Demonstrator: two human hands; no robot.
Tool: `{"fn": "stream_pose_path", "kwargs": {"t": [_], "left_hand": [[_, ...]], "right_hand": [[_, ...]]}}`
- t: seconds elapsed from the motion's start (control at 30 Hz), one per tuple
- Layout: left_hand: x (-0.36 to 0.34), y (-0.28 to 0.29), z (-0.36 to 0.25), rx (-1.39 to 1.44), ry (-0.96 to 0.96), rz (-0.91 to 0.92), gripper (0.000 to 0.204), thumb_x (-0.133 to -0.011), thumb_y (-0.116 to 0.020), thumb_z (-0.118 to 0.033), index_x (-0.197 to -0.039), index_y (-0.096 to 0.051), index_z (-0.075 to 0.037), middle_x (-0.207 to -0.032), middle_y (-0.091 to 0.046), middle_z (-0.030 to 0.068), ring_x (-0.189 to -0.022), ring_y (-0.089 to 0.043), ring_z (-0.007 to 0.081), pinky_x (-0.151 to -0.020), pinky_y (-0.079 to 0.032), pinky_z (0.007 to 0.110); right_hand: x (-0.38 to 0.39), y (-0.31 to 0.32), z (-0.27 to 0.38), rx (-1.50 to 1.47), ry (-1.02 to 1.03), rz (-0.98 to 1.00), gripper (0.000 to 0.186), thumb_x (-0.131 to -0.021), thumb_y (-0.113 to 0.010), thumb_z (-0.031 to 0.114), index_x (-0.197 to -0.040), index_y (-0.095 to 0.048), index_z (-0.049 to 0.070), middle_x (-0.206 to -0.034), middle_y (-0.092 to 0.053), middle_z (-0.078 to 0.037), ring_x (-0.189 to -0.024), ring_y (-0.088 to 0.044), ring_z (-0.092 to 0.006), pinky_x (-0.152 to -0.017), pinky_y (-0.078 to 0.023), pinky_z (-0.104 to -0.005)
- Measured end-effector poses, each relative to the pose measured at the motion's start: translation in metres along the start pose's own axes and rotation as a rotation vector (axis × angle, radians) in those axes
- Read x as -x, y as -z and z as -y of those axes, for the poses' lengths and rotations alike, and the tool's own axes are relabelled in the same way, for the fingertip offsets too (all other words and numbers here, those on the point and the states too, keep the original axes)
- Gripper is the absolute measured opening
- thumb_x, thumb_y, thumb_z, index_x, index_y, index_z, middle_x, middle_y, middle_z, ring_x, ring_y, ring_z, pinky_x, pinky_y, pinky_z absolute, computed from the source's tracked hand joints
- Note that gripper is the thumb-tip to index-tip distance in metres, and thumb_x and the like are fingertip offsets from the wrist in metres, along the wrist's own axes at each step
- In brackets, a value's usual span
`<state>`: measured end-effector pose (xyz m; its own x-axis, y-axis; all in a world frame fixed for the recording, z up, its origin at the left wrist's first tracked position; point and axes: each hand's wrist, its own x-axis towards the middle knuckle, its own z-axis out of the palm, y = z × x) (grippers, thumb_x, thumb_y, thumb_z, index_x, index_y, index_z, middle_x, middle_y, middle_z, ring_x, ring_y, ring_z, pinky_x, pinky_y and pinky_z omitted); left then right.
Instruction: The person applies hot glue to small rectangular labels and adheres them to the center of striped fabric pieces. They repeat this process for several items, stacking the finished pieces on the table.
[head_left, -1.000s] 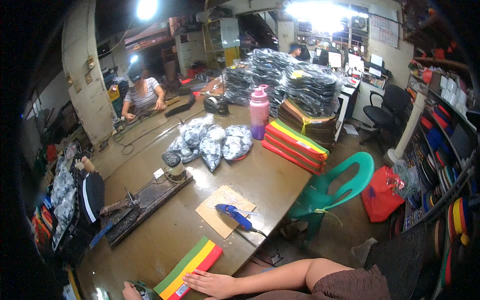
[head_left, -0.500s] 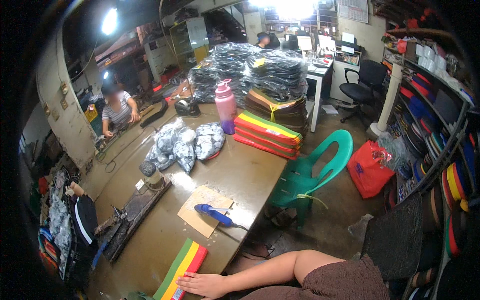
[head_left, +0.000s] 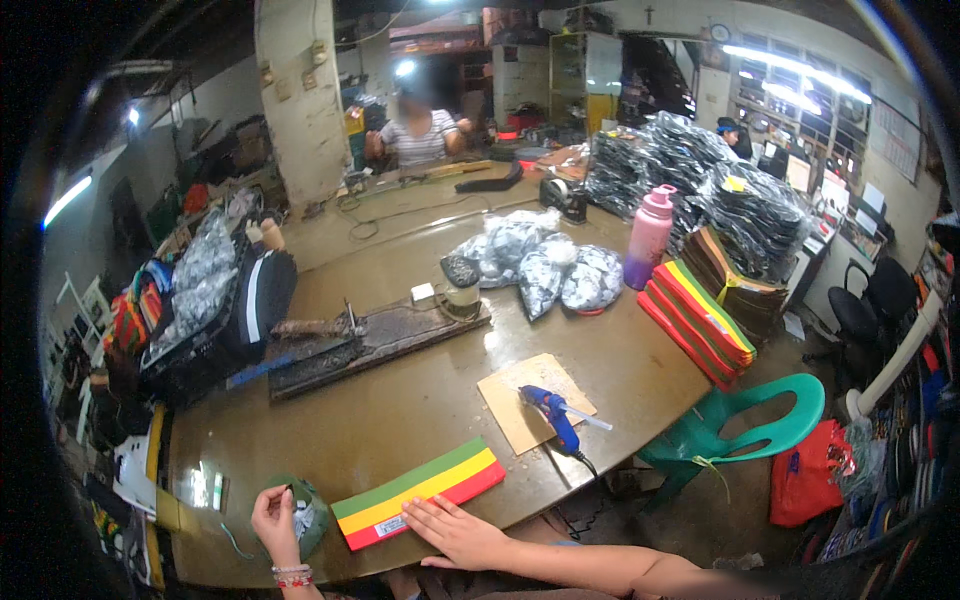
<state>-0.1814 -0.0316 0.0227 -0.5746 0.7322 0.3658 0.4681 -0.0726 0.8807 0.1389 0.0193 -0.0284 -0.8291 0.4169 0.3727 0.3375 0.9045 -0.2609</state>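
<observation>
A flat panel (head_left: 450, 468) striped green, yellow and red lies on the near part of the table, with a small white label near its red edge. My right hand (head_left: 455, 532) rests flat on it, fingers stretched out beside the label. My left hand (head_left: 274, 522), with beaded bracelets on the wrist, is raised to the left of the panel, its fingertips pinched together. What they hold, if anything, is too small to make out. Right behind that hand is a round green thing (head_left: 312, 520) with something pale inside, partly hidden.
A blue glue gun (head_left: 548, 412) lies on a tan board (head_left: 510, 390). Beyond are a dark wooden plank (head_left: 385, 345), plastic bags (head_left: 540, 265) and a pink-purple bottle (head_left: 651, 238). Striped panels (head_left: 698, 320) are stacked near a green chair (head_left: 750, 425). A person (head_left: 420, 135) sits across the table.
The view has turned left, so more of the table's left side shows. My left hand has come into view, fingers pinched. My right hand stays flat on the striped panel.
</observation>
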Motion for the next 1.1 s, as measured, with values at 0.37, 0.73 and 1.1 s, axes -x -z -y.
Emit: {"fn": "stream_pose_path", "kwargs": {"t": [0.37,0.73,1.1], "left_hand": [[0.042,-0.013,-0.023,0.258,0.099,0.124,0.01,-0.085,-0.063,0.009,-0.092,-0.06,0.003,-0.091,-0.063,0.0054,-0.084,-0.064,0.0116,-0.076,-0.052,0.024],[0.07,-0.062,-0.073,0.052,-0.153,0.451,0.016,-0.081,-0.066,0.007,-0.096,-0.07,0.002,-0.093,-0.067,0.01,-0.08,-0.066,0.0173,-0.069,-0.053,0.028],[0.08,-0.114,-0.112,0.155,-0.056,0.574,0.011,-0.086,-0.066,-0.001,-0.096,-0.072,-0.002,-0.083,-0.065,0.0062,-0.077,-0.061,0.0129,-0.065,-0.048,0.024]], "right_hand": [[-0.006,0.009,0.005,0.06,-0.023,0.052,0.08,-0.093,-0.048,0.055,-0.147,-0.029,-0.002,-0.153,-0.032,-0.015,-0.144,-0.027,-0.0265,-0.118,-0.017,-0.0435],[0.077,0.081,-0.033,-0.063,-0.405,-0.608,0.035,-0.074,-0.074,0.009,-0.108,-0.064,0.003,-0.121,-0.058,-0.019,-0.117,-0.055,-0.0359,-0.098,-0.045,-0.045],[0.06,0.124,-0.124,0.289,-0.869,-0.3,0.042,-0.081,-0.073,0.032,-0.111,-0.06,0.006,-0.107,-0.062,-0.017,-0.098,-0.058,-0.0356,-0.086,-0.044,-0.0484]]}}
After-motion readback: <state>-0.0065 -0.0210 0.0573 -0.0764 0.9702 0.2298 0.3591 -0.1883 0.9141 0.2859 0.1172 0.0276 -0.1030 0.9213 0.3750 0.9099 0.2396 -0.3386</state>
